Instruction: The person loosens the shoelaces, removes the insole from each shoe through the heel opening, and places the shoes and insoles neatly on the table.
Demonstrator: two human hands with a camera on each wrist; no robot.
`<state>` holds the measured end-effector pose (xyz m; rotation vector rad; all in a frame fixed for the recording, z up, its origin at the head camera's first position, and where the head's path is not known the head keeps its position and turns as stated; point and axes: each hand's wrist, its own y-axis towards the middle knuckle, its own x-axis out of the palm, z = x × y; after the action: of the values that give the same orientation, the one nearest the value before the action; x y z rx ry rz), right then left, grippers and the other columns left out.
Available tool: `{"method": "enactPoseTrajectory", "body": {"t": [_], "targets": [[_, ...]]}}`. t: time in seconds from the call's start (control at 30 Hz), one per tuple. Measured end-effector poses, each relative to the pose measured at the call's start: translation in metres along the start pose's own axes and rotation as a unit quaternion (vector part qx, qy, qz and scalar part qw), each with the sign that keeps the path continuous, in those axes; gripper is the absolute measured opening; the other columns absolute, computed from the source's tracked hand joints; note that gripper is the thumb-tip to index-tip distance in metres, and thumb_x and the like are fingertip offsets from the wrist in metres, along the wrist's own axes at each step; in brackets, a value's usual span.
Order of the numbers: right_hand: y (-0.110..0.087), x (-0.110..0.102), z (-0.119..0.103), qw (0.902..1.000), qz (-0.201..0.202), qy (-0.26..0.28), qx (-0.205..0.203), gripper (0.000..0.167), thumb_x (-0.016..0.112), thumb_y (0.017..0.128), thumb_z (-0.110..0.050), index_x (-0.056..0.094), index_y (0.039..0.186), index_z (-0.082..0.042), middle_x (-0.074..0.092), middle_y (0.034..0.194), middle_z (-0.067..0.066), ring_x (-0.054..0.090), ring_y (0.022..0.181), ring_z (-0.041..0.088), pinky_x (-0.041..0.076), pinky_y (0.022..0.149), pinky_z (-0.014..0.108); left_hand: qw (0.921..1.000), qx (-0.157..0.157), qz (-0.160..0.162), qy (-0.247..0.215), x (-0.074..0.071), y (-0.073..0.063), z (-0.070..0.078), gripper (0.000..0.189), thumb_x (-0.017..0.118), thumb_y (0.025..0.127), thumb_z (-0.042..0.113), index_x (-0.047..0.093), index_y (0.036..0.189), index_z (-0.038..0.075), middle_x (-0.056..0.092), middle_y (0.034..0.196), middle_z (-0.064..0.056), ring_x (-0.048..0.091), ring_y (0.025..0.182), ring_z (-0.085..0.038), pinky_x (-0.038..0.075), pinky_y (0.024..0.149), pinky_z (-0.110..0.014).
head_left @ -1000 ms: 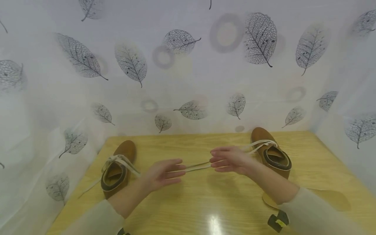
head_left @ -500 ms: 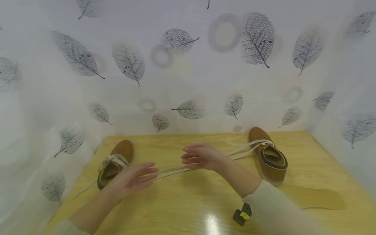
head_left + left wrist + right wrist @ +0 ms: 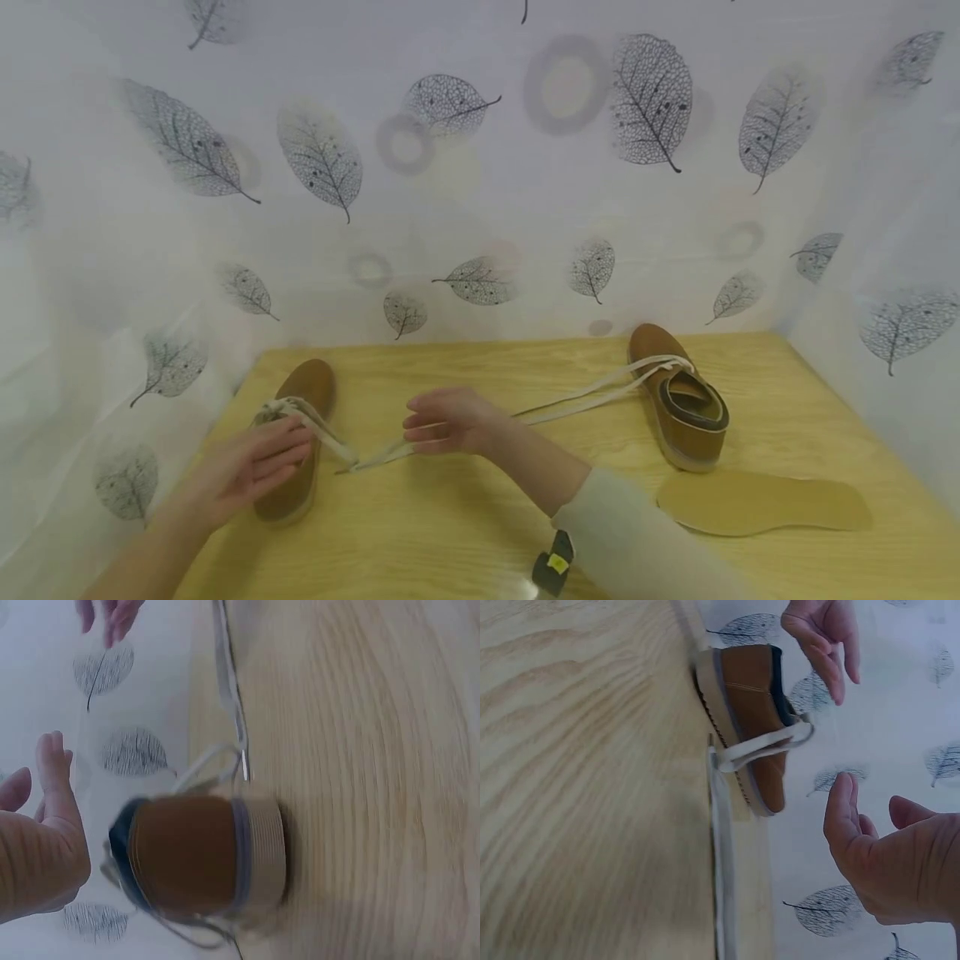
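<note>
Two brown lace-up shoes stand on the table. My left hand (image 3: 243, 471) is over the left shoe (image 3: 315, 385), its fingers nearly straight and overlapping the shoe's opening in the head view. From the left wrist, that shoe's heel (image 3: 187, 855) appears beside the hand, with nothing in the fingers. My right hand (image 3: 453, 421) hovers above a pale shoelace (image 3: 577, 406), fingers loosely bent and holding nothing. This lace stretches from the right shoe (image 3: 692, 437) across to the left one, where its tip meets a lace loop (image 3: 324, 431).
A flat tan insole (image 3: 765, 504) lies in front of the right shoe. By my right sleeve is a small dark block with a yellow patch (image 3: 555, 565). A white leaf-print curtain (image 3: 480, 192) closes off the wooden table (image 3: 420, 533) at the back and sides.
Both hands have moved left, away from the middle of the table. The left has come over the left shoe, and more of the lace and the insole now shows.
</note>
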<state>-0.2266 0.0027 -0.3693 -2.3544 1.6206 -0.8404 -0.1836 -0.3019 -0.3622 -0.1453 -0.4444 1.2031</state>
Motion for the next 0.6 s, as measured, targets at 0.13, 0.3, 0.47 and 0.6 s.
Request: {"method": "enactPoseTrajectory", "body": {"t": [0.13, 0.3, 0.47, 0.6], "targets": [[0.010, 0.012, 0.011, 0.9997, 0.020, 0.001, 0.015, 0.024, 0.064, 0.088, -0.006, 0.062, 0.111, 0.002, 0.066, 0.103, 0.023, 0.068, 0.090, 0.031, 0.054, 0.087, 0.046, 0.9991, -0.003, 0.012, -0.040, -0.030, -0.009, -0.005, 0.027, 0.042, 0.102, 0.023, 0.067, 0.103, 0.031, 0.068, 0.106, 0.012, 0.064, 0.101, -0.005, 0.051, 0.090, -0.022], [0.018, 0.026, 0.024, 0.9994, 0.019, -0.026, 0.015, 0.027, 0.064, 0.087, -0.008, 0.061, 0.112, 0.003, 0.066, 0.099, 0.023, 0.068, 0.091, 0.033, 0.054, 0.088, 0.047, 0.9923, -0.019, 0.100, -0.071, -0.050, -0.018, -0.010, 0.028, 0.047, 0.100, 0.022, 0.071, 0.089, 0.029, 0.070, 0.094, 0.012, 0.066, 0.091, -0.006, 0.053, 0.085, -0.021], [0.021, 0.044, 0.040, 0.9990, -0.003, -0.044, 0.012, 0.028, 0.065, 0.087, -0.007, 0.061, 0.111, 0.004, 0.066, 0.096, 0.023, 0.068, 0.089, 0.034, 0.053, 0.088, 0.048, 0.9840, -0.031, 0.169, -0.049, -0.063, -0.025, -0.023, 0.021, 0.052, 0.098, 0.023, 0.067, 0.085, 0.028, 0.068, 0.089, 0.013, 0.066, 0.085, -0.004, 0.053, 0.087, -0.021], [0.023, 0.059, 0.052, 0.9981, -0.014, -0.059, 0.011, 0.027, 0.063, 0.087, -0.006, 0.062, 0.112, 0.005, 0.066, 0.097, 0.022, 0.067, 0.090, 0.033, 0.054, 0.087, 0.045, 0.9868, -0.030, 0.158, 0.020, -0.070, -0.029, -0.044, 0.015, 0.046, 0.100, 0.032, 0.061, 0.096, 0.032, 0.063, 0.094, 0.021, 0.062, 0.089, 0.002, 0.053, 0.083, -0.021]]}}
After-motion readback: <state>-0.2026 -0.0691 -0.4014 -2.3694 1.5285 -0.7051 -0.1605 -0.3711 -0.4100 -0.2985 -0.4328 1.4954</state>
